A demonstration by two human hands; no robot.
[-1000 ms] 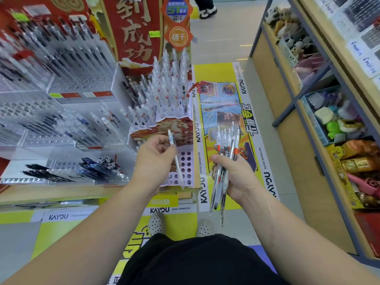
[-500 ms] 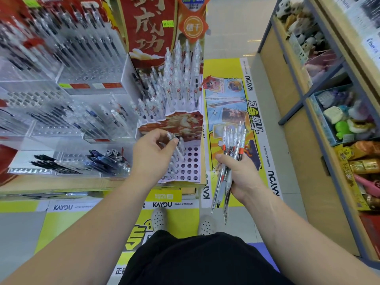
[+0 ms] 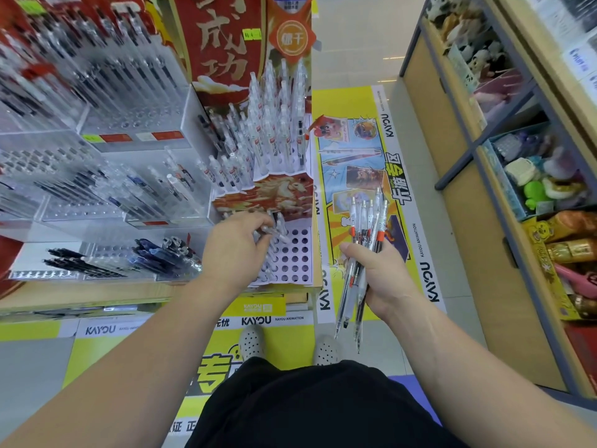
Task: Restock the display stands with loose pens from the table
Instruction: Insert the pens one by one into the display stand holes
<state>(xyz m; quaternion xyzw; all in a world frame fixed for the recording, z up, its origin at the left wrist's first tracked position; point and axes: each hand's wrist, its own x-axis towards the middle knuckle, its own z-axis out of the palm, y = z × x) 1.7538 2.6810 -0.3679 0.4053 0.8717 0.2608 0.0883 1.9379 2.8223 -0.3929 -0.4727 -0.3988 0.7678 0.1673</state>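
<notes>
Now left hand (image 3: 235, 250) pinches one clear plastic pen (image 3: 274, 232) over white perforated stand tray (image 3: 298, 250); right hand (image 3: 378, 273) grips orange-banded pen bundle (image 3: 366, 227) beside it. Best: tip square to hole, then push.

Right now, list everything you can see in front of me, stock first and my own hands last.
red banner: one, gold characters, top centre.
standing pens: many, clear, tiers below the red banner.
hole tray: one, white, below the standing pens, many holes bare.
acrylic racks: several, clear, left, holding dark pens.
loose dark pens: cluster, blue and black, lowest left rack.
floor graphic: one, yellow, aisle.
shelf unit: one, wood and grey, right.
soft toys: many, mixed colours, in the shelf unit.
single pen: one, clear, over the hole tray.
pen bundle: several, clear with orange-red grips, right of the hole tray.
shoes: two, white, floor.
left hand: pinches the single pen.
right hand: grips the pen bundle.
</notes>
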